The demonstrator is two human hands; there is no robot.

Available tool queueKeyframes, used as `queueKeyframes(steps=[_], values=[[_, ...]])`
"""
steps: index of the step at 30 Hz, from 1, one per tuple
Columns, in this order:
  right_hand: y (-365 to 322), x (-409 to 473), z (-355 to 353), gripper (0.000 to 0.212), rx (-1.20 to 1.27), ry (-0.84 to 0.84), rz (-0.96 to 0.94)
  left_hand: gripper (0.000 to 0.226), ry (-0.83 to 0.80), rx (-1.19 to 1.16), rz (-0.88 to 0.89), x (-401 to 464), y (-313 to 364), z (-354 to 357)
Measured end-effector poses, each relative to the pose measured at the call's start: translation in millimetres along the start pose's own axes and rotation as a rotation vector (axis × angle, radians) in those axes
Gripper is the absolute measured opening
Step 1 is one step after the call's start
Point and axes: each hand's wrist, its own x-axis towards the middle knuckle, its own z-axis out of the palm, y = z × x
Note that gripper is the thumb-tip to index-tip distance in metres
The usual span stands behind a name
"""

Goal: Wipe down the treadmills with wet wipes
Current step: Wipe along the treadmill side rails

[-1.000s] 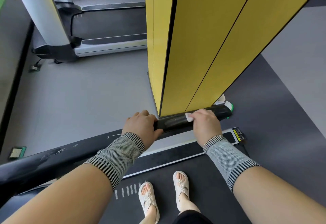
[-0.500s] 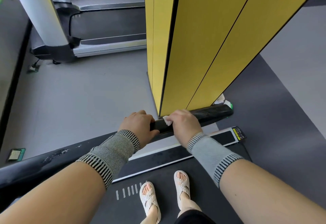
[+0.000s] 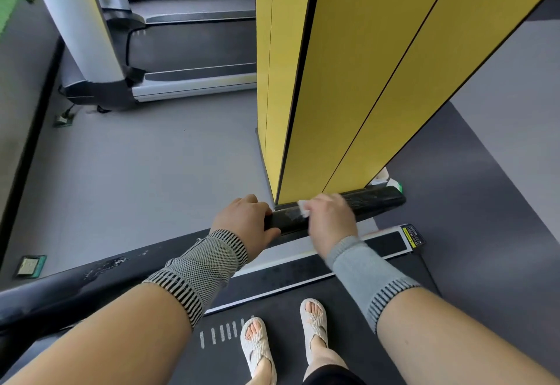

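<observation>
Both hands on handrail (image 3: pixel 375 201); right hand (image 3: pixel 328 221) pinches wipe (image 3: pixel 303 204).

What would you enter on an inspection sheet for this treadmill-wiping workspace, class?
Surface: black handrail, scuffed, streaks showing beside the wipe.
Job's things: white wet wipe pressed on the rail; treadmill deck underfoot.
Clutter: white and green object on the floor behind the rail end.
Grippers: left hand grips the rail; right hand holds the wipe, blurred.
Cables: cord at floor socket by the second treadmill.
Surroundings: yellow column, grey floor.
</observation>
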Motion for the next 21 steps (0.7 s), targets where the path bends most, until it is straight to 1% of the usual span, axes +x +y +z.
queueKeyframes(steps=[2, 3, 4, 6, 7, 8, 10, 11, 12, 13, 14, 16, 17, 18, 20, 21], values=[[-11.1, -8.3, 8.7, 0.027, 0.028, -0.059, -0.182, 0.042, -0.002, 0.004, -0.004, 0.2, -0.3, -0.4], [-5.2, -7.3, 5.6, 0.03, 0.035, -0.059, -0.193, 0.042, -0.006, 0.006, -0.002, 0.3, -0.2, -0.6], [6.8, -2.9, 0.9, 0.032, 0.027, -0.051, -0.136, 0.042, -0.008, 0.008, 0.003, 0.3, 0.2, -0.9], [33.8, 2.5, -4.4, 0.035, 0.018, 0.037, 0.062, 0.043, -0.003, 0.016, 0.014, -0.3, 0.9, -1.0], [36.0, 0.3, -4.1, 0.035, 0.015, 0.084, 0.128, 0.043, 0.001, 0.014, 0.015, -0.4, 0.6, -0.6], [27.4, -3.1, -1.4, 0.035, 0.021, 0.115, 0.118, 0.043, 0.002, 0.009, 0.013, -0.1, 0.0, -0.2], [-0.1, -14.2, 9.3, 0.031, 0.067, 0.051, -0.085, 0.043, 0.002, 0.002, 0.008, 0.4, -1.1, 0.7], [-5.7, -17.8, 14.0, 0.031, 0.074, 0.047, -0.179, 0.043, 0.003, 0.003, 0.008, 0.6, -1.3, 0.7], [-1.8, -16.5, 13.0, 0.032, 0.071, 0.052, -0.233, 0.042, 0.003, 0.006, 0.011, 0.6, -1.3, 0.9], [8.1, -12.4, 8.3, 0.032, 0.048, 0.058, -0.206, 0.042, 0.004, 0.009, 0.014, 0.6, -0.7, 0.8], [22.2, -7.6, 3.3, 0.033, 0.02, 0.052, -0.115, 0.043, 0.005, 0.011, 0.016, 0.3, -0.2, 0.6], [44.7, -4.8, -2.2, 0.033, 0.015, 0.116, 0.116, 0.044, 0.009, 0.004, 0.02, -0.1, -0.2, 1.3], [42.0, -6.4, -1.4, 0.033, 0.019, 0.152, 0.162, 0.044, 0.014, -0.004, 0.021, -0.2, -0.8, 1.6], [28.7, -9.0, 1.3, 0.032, 0.014, 0.154, 0.126, 0.044, 0.017, -0.009, 0.022, 0.0, -1.3, 1.9], [1.3, -19.8, 12.8, 0.028, 0.056, 0.071, -0.077, 0.043, 0.02, -0.009, 0.02, -0.1, -1.7, 1.9], [1.1, -21.7, 16.8, 0.03, 0.067, 0.072, -0.157, 0.043, 0.018, -0.005, 0.02, 0.0, -1.6, 1.7]])
